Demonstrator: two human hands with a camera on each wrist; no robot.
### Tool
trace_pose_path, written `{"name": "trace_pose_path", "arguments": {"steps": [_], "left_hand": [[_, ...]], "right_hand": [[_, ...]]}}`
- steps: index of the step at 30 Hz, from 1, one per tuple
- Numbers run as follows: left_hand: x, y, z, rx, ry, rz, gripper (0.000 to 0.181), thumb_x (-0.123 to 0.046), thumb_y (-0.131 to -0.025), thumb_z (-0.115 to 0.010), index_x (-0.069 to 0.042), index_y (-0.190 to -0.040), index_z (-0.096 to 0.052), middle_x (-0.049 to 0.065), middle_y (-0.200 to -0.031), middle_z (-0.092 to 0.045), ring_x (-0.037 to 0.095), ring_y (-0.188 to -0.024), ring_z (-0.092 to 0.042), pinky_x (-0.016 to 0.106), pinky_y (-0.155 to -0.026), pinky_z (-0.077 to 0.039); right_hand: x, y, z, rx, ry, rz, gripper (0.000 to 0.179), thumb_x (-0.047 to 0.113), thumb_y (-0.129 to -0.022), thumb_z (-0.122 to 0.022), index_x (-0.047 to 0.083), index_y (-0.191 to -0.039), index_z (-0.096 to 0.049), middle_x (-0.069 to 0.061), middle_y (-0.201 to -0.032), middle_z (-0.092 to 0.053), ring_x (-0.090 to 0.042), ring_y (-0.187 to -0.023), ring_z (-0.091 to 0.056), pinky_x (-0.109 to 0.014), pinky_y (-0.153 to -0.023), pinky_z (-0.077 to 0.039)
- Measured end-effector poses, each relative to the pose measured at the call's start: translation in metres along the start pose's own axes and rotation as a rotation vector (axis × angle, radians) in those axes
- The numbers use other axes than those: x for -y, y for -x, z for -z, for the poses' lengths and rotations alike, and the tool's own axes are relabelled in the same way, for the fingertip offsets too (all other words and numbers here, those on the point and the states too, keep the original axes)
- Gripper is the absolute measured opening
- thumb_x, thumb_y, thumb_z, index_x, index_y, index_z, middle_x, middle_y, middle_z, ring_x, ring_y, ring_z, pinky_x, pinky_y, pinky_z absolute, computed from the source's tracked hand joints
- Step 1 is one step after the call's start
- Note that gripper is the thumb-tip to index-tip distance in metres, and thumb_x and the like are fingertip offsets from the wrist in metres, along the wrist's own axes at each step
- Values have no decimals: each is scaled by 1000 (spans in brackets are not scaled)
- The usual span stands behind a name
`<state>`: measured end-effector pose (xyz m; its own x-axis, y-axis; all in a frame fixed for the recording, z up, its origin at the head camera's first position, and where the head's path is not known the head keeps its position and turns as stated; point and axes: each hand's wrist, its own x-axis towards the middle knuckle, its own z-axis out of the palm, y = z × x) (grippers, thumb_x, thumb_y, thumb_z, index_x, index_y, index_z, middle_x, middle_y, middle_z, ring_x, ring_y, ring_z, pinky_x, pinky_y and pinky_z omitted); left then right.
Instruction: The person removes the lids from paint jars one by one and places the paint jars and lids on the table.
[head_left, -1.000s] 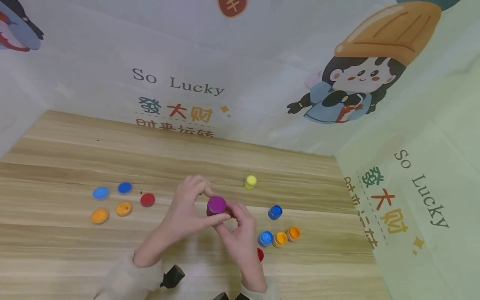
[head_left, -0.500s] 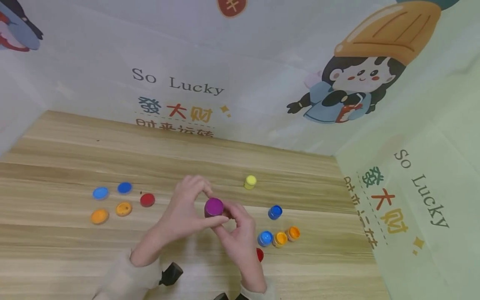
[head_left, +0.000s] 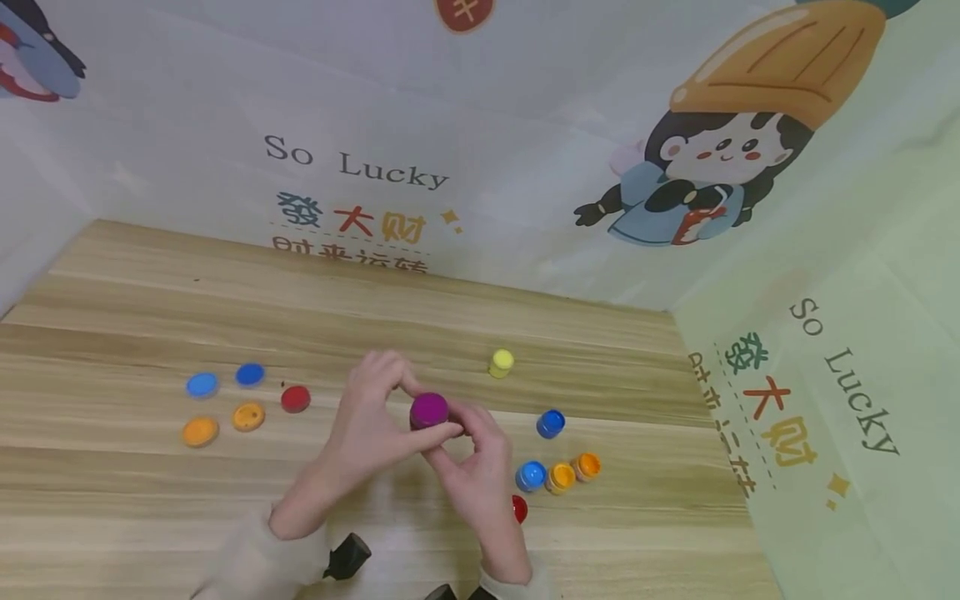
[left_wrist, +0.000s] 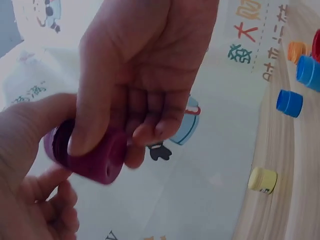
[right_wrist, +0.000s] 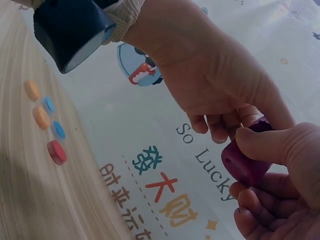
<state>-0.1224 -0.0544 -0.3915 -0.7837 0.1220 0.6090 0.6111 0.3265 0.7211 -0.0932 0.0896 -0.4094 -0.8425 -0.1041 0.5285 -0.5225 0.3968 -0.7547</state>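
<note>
A small purple paint pot (right_wrist: 245, 165) with a purple lid (head_left: 430, 410) is held up over the wooden table in both hands. My left hand (head_left: 371, 425) comes from the left and pinches the lid between thumb and fingers. My right hand (head_left: 480, 467) grips the pot's body lower down, its thumb lying across the side in the left wrist view. The pot's underside shows in both wrist views, while fingers hide part of its rim.
Loose lids lie at left: blue (head_left: 250, 374), light blue (head_left: 202, 385), orange (head_left: 200, 432) and red (head_left: 296, 398). Uncapped pots, blue (head_left: 551, 423), light blue (head_left: 531, 476), orange (head_left: 587, 467) and partly hidden red (head_left: 520, 508), stand at right. A yellow pot (head_left: 501, 363) stands behind.
The purple pot has shifted very slightly left in the head view. Both hands keep hold of it, and the things on the table stay where they were.
</note>
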Motion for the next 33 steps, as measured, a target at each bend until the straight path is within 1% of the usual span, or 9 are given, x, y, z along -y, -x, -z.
{"name": "trace_pose_path", "arguments": {"steps": [2, 4, 9, 12, 15, 21, 27, 30, 33], "left_hand": [[-4, 1, -3, -59, -36, 9, 43, -24, -55, -89, -12, -72, -51, -5, -74, -50, 16, -82, -44, 36, -75, -28], [-6, 0, -3, -92, -54, 5, 41, -22, -54, -89, -11, -74, -54, -3, -77, -53, 18, -83, -46, 36, -75, -28], [-3, -5, 6, -107, -71, 3, 39, -17, -57, -88, -6, -86, -66, 5, -89, -59, 22, -89, -47, 37, -78, -29], [5, -7, 15, -121, -92, 26, 37, -14, -59, -87, -4, -90, -68, 8, -90, -59, 22, -89, -46, 36, -78, -29], [18, -9, 26, -151, -121, 50, 36, -9, -62, -85, -1, -93, -69, 11, -87, -59, 22, -87, -45, 35, -77, -29], [42, -12, 47, -185, -207, 167, 34, -2, -66, -82, 4, -96, -68, 16, -86, -61, 26, -86, -47, 34, -74, -30], [61, -10, 59, -181, -282, 247, 34, -4, -69, -80, 5, -99, -67, 19, -87, -62, 32, -85, -46, 36, -71, -29], [73, -8, 61, -136, -326, 295, 34, -8, -71, -79, 4, -101, -67, 21, -91, -63, 35, -87, -46, 43, -76, -29], [86, -6, 64, -59, -366, 363, 36, -11, -74, -77, 4, -105, -65, 24, -98, -62, 39, -94, -46, 53, -84, -28]], "right_hand": [[1, 0, 0, -13, 14, -16, 25, 6, -77, -76, 5, -101, -68, -4, -94, -67, -17, -83, -60, -28, -72, -50], [1, 0, 0, -23, 17, -23, 25, 7, -77, -76, 6, -101, -68, -3, -92, -67, -17, -79, -59, -28, -69, -50], [-1, -1, 2, -50, 20, -15, 27, 10, -77, -77, 7, -103, -68, -2, -89, -66, -17, -74, -58, -27, -67, -50], [-3, 0, 4, -67, 10, -16, 29, 9, -77, -77, 6, -104, -68, -3, -89, -67, -18, -74, -58, -29, -66, -50], [-3, 0, 8, -82, -7, -23, 29, 8, -77, -77, 6, -104, -68, -3, -87, -67, -18, -75, -58, -31, -66, -50], [-4, 1, 12, -99, -4, -32, 27, 7, -77, -76, 5, -103, -68, -4, -86, -66, -17, -75, -56, -30, -66, -49], [-6, 0, 13, -109, -4, -13, 28, 5, -76, -76, 3, -103, -68, -5, -86, -66, -17, -74, -56, -29, -65, -49], [-7, 1, 13, -111, -7, -1, 28, 5, -76, -76, 4, -103, -68, -5, -86, -66, -17, -74, -57, -30, -65, -50], [-6, 1, 14, -109, -22, 1, 28, 6, -76, -76, 5, -103, -68, -5, -88, -67, -18, -75, -57, -30, -65, -50]]}}
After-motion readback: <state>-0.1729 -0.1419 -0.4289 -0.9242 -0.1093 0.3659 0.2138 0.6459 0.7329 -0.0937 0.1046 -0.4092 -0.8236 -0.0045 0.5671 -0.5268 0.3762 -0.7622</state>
